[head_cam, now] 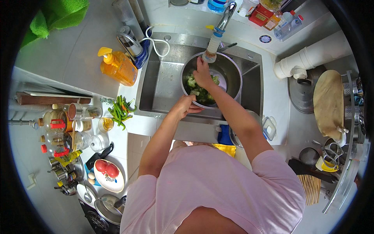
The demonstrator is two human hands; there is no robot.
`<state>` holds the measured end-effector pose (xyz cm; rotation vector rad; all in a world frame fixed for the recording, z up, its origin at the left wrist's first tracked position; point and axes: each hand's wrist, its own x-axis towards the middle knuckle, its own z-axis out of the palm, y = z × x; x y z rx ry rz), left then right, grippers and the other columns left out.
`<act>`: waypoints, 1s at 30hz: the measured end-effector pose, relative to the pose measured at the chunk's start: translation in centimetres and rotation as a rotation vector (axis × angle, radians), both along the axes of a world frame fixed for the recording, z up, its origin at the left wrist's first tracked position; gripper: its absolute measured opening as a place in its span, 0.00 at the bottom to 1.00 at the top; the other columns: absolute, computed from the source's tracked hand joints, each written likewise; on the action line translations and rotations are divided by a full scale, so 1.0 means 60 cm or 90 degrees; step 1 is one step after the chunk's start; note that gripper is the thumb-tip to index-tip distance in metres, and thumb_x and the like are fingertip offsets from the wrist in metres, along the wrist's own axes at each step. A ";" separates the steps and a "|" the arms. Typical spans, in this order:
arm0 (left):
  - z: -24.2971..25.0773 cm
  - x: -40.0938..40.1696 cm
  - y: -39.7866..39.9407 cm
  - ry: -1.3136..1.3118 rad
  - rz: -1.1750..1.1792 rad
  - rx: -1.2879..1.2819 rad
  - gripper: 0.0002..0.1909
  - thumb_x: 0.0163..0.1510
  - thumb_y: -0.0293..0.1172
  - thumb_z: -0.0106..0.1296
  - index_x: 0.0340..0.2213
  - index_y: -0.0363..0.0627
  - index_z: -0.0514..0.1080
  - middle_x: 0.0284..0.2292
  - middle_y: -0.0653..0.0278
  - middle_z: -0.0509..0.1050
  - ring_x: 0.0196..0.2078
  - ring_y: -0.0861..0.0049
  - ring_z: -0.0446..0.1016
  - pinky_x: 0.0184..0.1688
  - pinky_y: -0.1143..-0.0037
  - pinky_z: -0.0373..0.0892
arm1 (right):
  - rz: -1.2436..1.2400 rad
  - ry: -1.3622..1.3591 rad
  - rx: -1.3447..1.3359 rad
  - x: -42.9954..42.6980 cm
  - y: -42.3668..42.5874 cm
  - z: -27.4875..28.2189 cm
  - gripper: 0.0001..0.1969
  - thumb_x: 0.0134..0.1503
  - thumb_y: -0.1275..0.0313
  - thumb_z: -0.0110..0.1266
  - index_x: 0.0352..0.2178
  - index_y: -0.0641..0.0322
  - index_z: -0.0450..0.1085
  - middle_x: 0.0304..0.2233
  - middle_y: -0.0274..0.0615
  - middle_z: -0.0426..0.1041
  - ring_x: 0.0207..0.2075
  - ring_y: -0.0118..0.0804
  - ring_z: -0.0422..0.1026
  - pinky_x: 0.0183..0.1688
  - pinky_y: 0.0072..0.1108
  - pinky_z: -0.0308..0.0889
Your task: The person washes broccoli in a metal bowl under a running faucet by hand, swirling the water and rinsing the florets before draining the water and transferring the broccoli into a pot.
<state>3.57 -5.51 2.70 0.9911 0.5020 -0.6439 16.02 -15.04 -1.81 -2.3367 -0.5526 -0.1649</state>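
Note:
A metal pot (233, 83) stands in the stainless-steel sink (163, 84), tilted slightly or level, I cannot tell which. Green broccoli florets (192, 82) lie along its left and near side. My left hand (186, 106) grips the pot's near-left rim, thumb on top and fingers below. Over the florets, my right hand (203, 73) reaches up with its fingertips beside the flexible nozzle (210, 54) of the chrome faucet (228, 16). Whether those fingers touch the nozzle or hold anything is not clear.
An orange soap bottle (119, 67) and green chili peppers (119, 111) stand left of the sink. Farther left are several jars and a plate (102, 181) with tomatoes (107, 168). At right are a white pipe (314, 55), a pot lid (304, 96) and a plastic container (269, 128).

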 end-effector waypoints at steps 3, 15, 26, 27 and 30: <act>-0.007 0.000 0.001 -0.002 -0.003 0.005 0.18 0.46 0.29 0.38 0.39 0.29 0.61 0.34 0.49 0.70 0.34 0.60 0.72 0.38 0.69 0.70 | 0.111 0.009 -0.034 -0.016 0.002 0.000 0.33 0.40 0.77 0.47 0.50 0.74 0.46 0.47 0.61 0.50 0.48 0.59 0.53 0.51 0.34 0.51; -0.005 -0.004 0.000 -0.006 0.014 -0.003 0.18 0.45 0.28 0.38 0.37 0.27 0.61 0.33 0.47 0.70 0.33 0.59 0.72 0.36 0.69 0.71 | 0.049 0.000 -0.024 -0.007 -0.002 0.009 0.34 0.39 0.79 0.48 0.50 0.75 0.45 0.46 0.61 0.51 0.47 0.60 0.54 0.49 0.34 0.52; -0.003 -0.002 -0.002 -0.009 0.018 -0.008 0.17 0.45 0.27 0.38 0.38 0.27 0.59 0.33 0.47 0.70 0.33 0.59 0.73 0.36 0.68 0.71 | 0.009 0.034 -0.043 0.003 -0.015 0.005 0.31 0.40 0.77 0.47 0.49 0.71 0.49 0.46 0.61 0.52 0.46 0.60 0.55 0.49 0.35 0.52; -0.006 -0.002 -0.003 -0.009 0.019 -0.008 0.17 0.45 0.27 0.38 0.38 0.27 0.59 0.33 0.47 0.70 0.33 0.59 0.73 0.36 0.68 0.71 | -0.080 0.080 -0.054 0.007 -0.017 0.008 0.31 0.39 0.77 0.47 0.49 0.70 0.50 0.46 0.60 0.53 0.47 0.60 0.54 0.50 0.34 0.52; -0.009 0.000 -0.005 0.009 0.037 0.033 0.17 0.45 0.27 0.38 0.37 0.27 0.60 0.33 0.46 0.70 0.33 0.59 0.73 0.37 0.68 0.71 | 0.020 0.040 -0.077 -0.013 -0.013 0.004 0.30 0.40 0.77 0.46 0.48 0.70 0.51 0.45 0.61 0.53 0.46 0.62 0.55 0.49 0.35 0.53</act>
